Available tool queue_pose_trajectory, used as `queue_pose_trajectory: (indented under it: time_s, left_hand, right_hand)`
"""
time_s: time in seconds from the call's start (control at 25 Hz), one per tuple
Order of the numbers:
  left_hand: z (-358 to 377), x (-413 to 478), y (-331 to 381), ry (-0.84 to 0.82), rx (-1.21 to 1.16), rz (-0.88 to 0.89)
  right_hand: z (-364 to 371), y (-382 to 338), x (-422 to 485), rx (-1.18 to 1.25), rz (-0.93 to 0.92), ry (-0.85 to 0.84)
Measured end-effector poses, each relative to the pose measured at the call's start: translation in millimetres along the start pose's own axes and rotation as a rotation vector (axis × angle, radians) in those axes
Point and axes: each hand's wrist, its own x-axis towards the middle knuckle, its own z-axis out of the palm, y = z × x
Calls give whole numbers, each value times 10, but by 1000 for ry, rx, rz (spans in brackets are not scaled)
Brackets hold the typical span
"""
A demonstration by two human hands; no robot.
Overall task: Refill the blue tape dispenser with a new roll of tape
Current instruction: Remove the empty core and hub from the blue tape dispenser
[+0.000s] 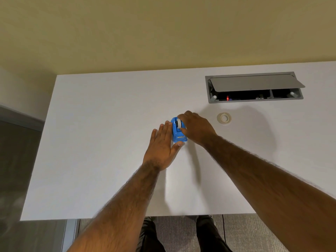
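At mid-table the blue dispenser (179, 136) stands on its base, cutter end toward the person and rounded end away. A white roll (179, 124) sits upright in its well, its top showing above the blue body.

Against the dispenser's left side lies the left hand (162, 148), back up, fingers straight and close together, pointing away from the person. Their inner edge touches the blue wall, and the thumb reaches across to touch the near end by the cutter. The right hand (196, 128) comes in from the right and covers the dispenser's right side. Its fingers are curled over the far top of the roll and its thumb is set on the roll's near side, so it pinches the roll between them. Whether the roll is fully seated or partly lifted I cannot tell.

To the right of the right hand, apart from it, a loose roll (224, 118) lies flat on the table (109, 142), pale and translucent, its core hole facing up. Which of the two rolls is the new one I cannot tell.

Farther back on the right, a grey cable box (211, 93) is sunk into the white tabletop. Its lid (254, 82) is tilted up, and a small red light (227, 97) glows in the dark slot beneath.

Beyond the table's far edge is a beige wall (163, 33). Below the near edge show the person's dark-trousered legs (151, 237), grey carpet (245, 233) and a thin black cable (224, 231) running down it.
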Motion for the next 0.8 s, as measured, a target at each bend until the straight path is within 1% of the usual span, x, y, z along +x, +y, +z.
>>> queue_pose_trajectory:
  time_s: [0.24, 0.32, 0.44, 0.56, 0.8]
  left_hand:
    - [-180, -48, -28, 46, -96, -40]
    - [-235, -51, -2, 89, -138, -79]
    - [-289, -24, 58, 142, -210, -124]
    - [-299, -2, 57, 133, -199, -121]
    - [-227, -76, 21, 108, -244, -176]
  right_hand:
    - [-37, -41, 16, 40, 17, 28]
    - [-43, -50, 2, 67, 19, 42]
    - [-65, -71, -21, 76, -11, 1]
    - [-30, -67, -16, 82, -8, -27]
    - [-83, -76, 23, 48, 10, 6]
